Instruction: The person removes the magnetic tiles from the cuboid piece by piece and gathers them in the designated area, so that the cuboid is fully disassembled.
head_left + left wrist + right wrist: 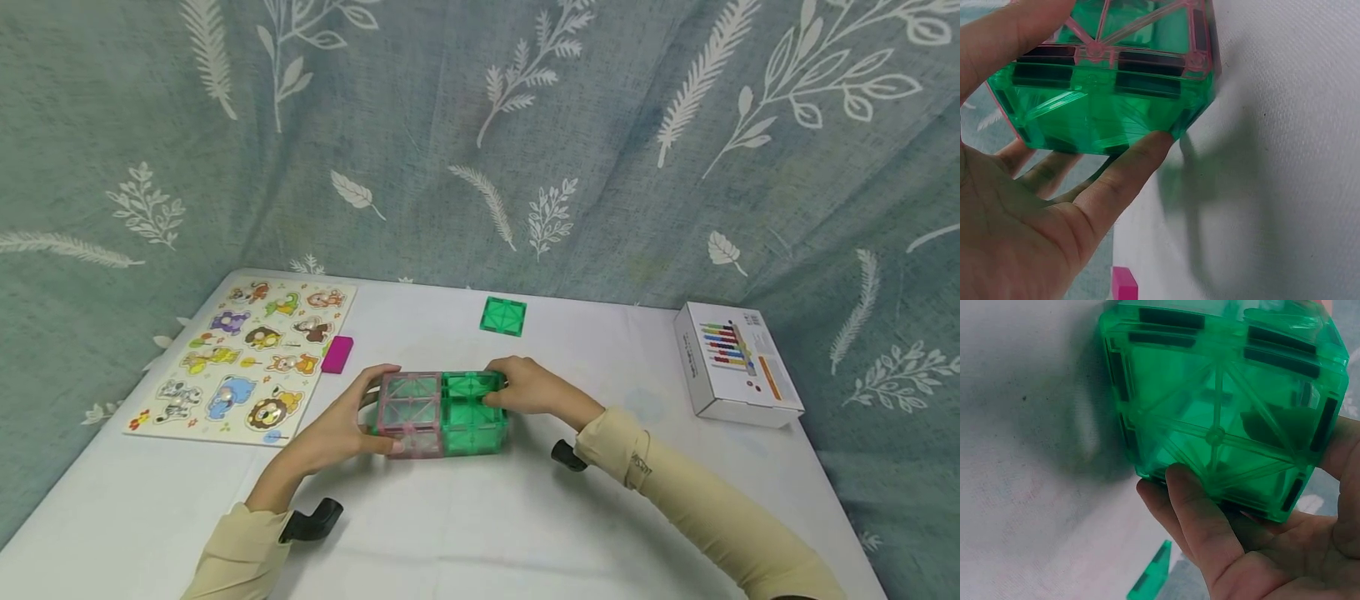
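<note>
Both hands hold a see-through block built of magnetic tiles, its left half pink [411, 412] and its right half green [474, 427]. My left hand [337, 429] grips the pink end, thumb on the near side and fingers around the far side. In the left wrist view, a green end tile [1079, 115] closes that end, with a fingertip at its edge. My right hand [531, 387] grips the green half at its far right corner. The right wrist view shows two fingers against the lower edge of the square green end face [1216, 434].
A loose green square tile [503, 316] lies behind the block. To the left are a magenta block [337, 354] and an animal puzzle board [225, 430]. A white picture box [738, 392] stands at the right, and a leaf-patterned curtain [420, 150] hangs behind the white table [480, 533].
</note>
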Action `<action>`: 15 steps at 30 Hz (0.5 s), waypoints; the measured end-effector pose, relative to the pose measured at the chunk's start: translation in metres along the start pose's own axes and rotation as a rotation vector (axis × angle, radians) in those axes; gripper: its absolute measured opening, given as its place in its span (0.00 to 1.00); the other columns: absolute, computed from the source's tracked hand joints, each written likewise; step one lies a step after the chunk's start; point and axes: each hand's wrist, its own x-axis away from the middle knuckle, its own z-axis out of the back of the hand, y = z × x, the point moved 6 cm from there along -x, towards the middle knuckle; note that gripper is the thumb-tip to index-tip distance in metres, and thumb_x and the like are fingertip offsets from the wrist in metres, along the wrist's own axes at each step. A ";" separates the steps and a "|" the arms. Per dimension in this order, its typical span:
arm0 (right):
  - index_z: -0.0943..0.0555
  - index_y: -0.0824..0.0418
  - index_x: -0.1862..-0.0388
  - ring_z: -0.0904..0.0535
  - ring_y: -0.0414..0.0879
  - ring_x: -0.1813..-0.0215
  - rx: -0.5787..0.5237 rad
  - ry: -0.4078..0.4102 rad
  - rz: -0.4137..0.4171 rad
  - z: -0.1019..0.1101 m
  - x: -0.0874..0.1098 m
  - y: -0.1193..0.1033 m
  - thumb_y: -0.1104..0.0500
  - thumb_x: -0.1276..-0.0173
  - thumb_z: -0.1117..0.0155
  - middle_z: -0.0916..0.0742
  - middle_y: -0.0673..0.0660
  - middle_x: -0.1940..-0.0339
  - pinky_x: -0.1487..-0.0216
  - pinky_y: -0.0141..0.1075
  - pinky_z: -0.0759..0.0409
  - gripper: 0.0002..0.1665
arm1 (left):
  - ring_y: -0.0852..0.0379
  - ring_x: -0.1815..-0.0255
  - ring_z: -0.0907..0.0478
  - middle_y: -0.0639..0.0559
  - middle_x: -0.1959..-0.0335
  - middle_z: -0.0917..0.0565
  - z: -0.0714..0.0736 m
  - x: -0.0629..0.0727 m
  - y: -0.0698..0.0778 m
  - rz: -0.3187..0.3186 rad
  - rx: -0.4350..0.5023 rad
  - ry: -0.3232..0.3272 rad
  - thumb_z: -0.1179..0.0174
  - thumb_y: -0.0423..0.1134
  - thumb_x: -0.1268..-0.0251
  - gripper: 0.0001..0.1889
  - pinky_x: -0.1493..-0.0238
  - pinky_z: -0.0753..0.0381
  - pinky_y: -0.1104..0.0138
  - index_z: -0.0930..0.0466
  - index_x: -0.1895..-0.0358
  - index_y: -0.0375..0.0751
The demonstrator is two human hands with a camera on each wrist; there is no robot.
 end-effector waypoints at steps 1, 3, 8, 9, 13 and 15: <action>0.21 0.63 0.38 0.17 0.47 0.53 -0.003 0.001 -0.001 0.000 0.000 0.000 0.56 0.30 0.35 0.13 0.59 0.47 0.54 0.41 0.20 0.24 | 0.27 0.19 0.54 0.39 0.21 0.47 0.000 0.000 0.000 -0.002 0.004 -0.001 0.24 0.30 0.54 0.56 0.38 0.22 0.45 0.51 0.22 0.49; 0.21 0.63 0.38 0.18 0.46 0.54 -0.004 0.006 -0.004 0.000 0.000 -0.001 0.56 0.31 0.35 0.13 0.59 0.47 0.54 0.40 0.20 0.24 | 0.27 0.19 0.54 0.39 0.21 0.48 0.000 0.000 0.000 -0.006 0.010 -0.003 0.24 0.29 0.54 0.57 0.38 0.21 0.47 0.51 0.22 0.48; 0.21 0.63 0.38 0.17 0.48 0.51 -0.001 0.023 -0.012 0.000 0.000 0.000 0.57 0.31 0.35 0.13 0.60 0.45 0.52 0.42 0.19 0.24 | 0.27 0.19 0.54 0.38 0.21 0.47 0.001 -0.001 0.000 -0.008 0.011 -0.003 0.24 0.29 0.54 0.56 0.40 0.20 0.48 0.51 0.22 0.47; 0.21 0.63 0.38 0.17 0.48 0.50 0.001 0.024 -0.012 0.000 0.000 0.000 0.57 0.31 0.35 0.13 0.60 0.44 0.51 0.43 0.19 0.24 | 0.26 0.19 0.54 0.38 0.21 0.47 0.001 -0.001 0.000 -0.008 0.011 -0.003 0.24 0.29 0.54 0.56 0.41 0.19 0.48 0.51 0.22 0.48; 0.20 0.62 0.38 0.17 0.50 0.48 0.004 0.026 -0.018 0.000 -0.001 0.001 0.57 0.31 0.34 0.14 0.60 0.43 0.49 0.45 0.18 0.24 | 0.27 0.19 0.55 0.38 0.21 0.47 0.000 -0.001 0.000 -0.008 0.016 -0.006 0.24 0.28 0.54 0.55 0.43 0.19 0.51 0.50 0.22 0.49; 0.20 0.62 0.38 0.18 0.50 0.47 -0.001 0.021 -0.020 -0.001 -0.001 0.002 0.57 0.32 0.34 0.14 0.60 0.43 0.49 0.45 0.19 0.24 | 0.27 0.19 0.55 0.38 0.21 0.47 0.000 -0.001 0.000 -0.006 0.020 -0.008 0.24 0.28 0.53 0.55 0.43 0.19 0.51 0.50 0.22 0.49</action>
